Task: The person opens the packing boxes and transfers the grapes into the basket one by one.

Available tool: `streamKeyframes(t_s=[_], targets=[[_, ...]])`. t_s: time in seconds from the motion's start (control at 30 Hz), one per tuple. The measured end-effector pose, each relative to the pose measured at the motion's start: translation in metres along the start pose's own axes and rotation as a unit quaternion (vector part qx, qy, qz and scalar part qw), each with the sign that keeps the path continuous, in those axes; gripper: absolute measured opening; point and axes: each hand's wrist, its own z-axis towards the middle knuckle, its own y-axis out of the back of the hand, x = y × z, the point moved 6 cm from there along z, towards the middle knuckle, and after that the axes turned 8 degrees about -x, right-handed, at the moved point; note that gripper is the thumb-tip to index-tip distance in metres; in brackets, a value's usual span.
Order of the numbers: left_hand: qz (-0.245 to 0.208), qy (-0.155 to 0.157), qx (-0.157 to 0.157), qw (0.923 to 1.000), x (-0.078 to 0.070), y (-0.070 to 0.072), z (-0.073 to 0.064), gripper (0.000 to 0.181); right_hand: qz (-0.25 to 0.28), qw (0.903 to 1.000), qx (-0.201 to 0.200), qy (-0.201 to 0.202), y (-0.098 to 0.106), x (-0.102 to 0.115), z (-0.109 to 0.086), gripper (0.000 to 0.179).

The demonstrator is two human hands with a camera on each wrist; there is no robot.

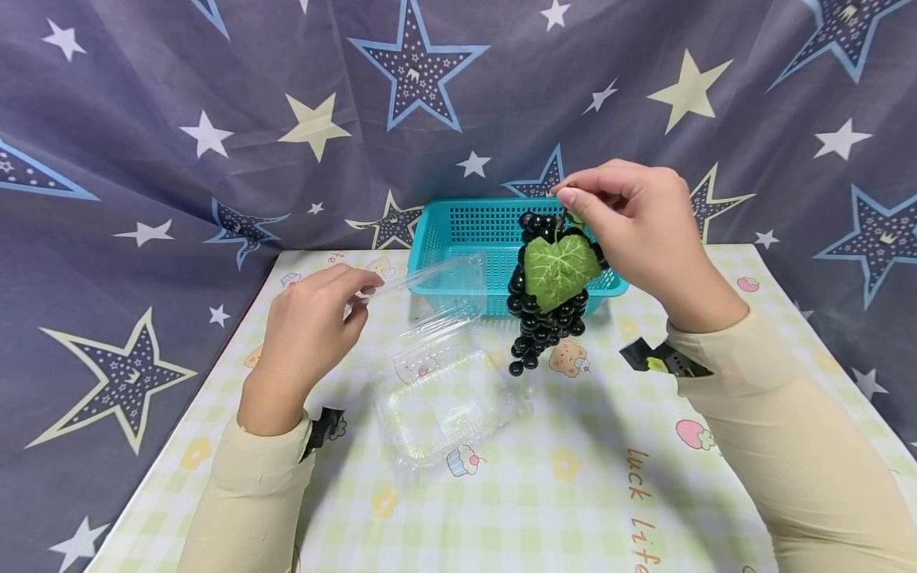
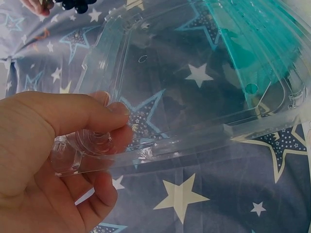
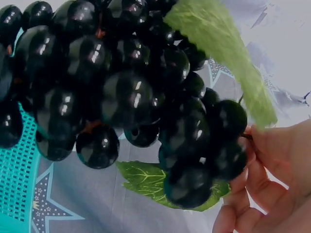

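Observation:
My right hand (image 1: 645,231) pinches the stem of a bunch of black grapes (image 1: 548,322), which hangs above the table in front of the basket's right part. A green leaf (image 1: 561,270) lies over the grapes; in the right wrist view the round grapes (image 3: 129,99) fill much of the picture. My left hand (image 1: 315,338) pinches the edge of the raised lid of a clear plastic clamshell box (image 1: 451,406). Its base rests on the table, hinged to the lid. The left wrist view shows thumb and fingers on a corner of the clear lid (image 2: 180,145).
A turquoise perforated basket (image 1: 466,231) stands at the back of the table, behind the lid and the grapes. The checked tablecloth (image 1: 516,509) has printed cartoons. A dark curtain with stars (image 1: 243,72) hangs behind and at the sides.

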Motion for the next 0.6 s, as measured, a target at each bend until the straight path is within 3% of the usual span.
streamKeyframes(t_s=[0.6], targets=[[-0.001,0.001,0.003,1.0000,0.001,0.001,0.000,0.034,-0.049,0.9987,-0.008,0.007,-0.003,-0.014,0.020,0.019]])
